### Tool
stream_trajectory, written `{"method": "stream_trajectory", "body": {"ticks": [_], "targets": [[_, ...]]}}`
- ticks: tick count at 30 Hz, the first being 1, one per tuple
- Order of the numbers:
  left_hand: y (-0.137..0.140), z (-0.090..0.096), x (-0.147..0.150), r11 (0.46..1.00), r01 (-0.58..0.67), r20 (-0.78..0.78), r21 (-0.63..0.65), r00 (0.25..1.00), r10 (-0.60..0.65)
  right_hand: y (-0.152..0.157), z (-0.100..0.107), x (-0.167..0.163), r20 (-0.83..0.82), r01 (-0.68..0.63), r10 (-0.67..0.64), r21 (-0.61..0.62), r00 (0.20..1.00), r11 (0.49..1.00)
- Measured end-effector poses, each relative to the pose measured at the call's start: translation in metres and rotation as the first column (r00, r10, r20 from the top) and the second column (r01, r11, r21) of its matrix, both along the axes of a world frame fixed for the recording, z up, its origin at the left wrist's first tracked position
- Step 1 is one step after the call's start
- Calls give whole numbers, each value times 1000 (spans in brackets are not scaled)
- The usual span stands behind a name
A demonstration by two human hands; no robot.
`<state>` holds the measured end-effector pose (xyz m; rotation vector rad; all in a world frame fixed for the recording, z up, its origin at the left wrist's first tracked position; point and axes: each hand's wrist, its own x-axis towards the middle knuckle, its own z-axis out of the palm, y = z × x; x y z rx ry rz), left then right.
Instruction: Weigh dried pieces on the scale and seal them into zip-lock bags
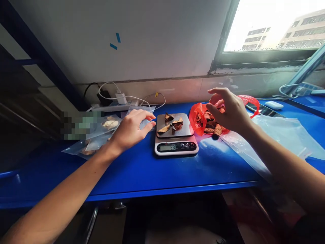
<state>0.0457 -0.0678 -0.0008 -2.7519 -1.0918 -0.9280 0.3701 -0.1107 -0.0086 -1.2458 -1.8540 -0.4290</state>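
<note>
A white digital kitchen scale (176,149) sits on the blue desk, its display lit. Several curled brown dried pieces, like bark or peel (177,124), lie on its metal plate. Just left of the scale is my left hand (133,128), fingers apart and holding nothing. My right hand (225,108) hovers above a red plastic bag (195,118), its fingers spread and curved with nothing in them. The bag lies open, right of the scale, with more reddish-brown dried pieces (217,130) in its mouth. My right hand and wrist partly cover the bag.
Clear zip bags, one with a pale item (110,123), lie at left. Flat clear plastic bags (281,132) spread at right. Behind are a power strip (114,107) with a white charger (121,98) and cables, a dark phone (266,110) and a white case (274,105).
</note>
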Motion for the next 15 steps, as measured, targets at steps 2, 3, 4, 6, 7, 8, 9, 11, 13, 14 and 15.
{"method": "stream_trajectory", "body": {"ticks": [2,3,4,6,7,8,9,11,13,14,15], "targets": [[2,0,-1,1000,-13,-26,0,1000,13,0,-1,0,-1,-6,6,-10,1000,1000],[2,-1,-2,1000,-21,-33,-9,999,20,1,-1,0,-2,-5,5,-17,1000,1000],[2,-1,-2,999,-28,-36,-21,999,27,1,-1,0,-8,-1,1,-24,1000,1000],[3,-1,-1,998,-41,-34,-48,999,39,2,-2,0,-26,13,-14,-48,1000,999],[3,-1,-1,997,-46,-31,-58,999,44,3,-2,0,-34,21,-23,-63,999,998],[3,-1,-1,996,-52,-26,-66,998,50,4,-3,0,-37,25,-28,-78,999,997],[3,0,-1,996,-62,-23,-71,998,61,4,-4,-1,-36,24,-27,-93,999,995],[4,2,-4,993,-91,-20,-77,996,90,6,-6,-1,-24,11,-14,-118,1000,993],[5,3,-6,991,-110,-21,-80,994,109,7,-8,-1,-8,1,-2,-135,1000,991],[5,4,-7,990,-115,-24,-80,993,114,7,-9,-1,-1,1,-1,-139,1000,990],[6,4,-8,990,-118,-27,-81,993,116,7,-10,0,4,3,-3,-143,1000,990]]}}
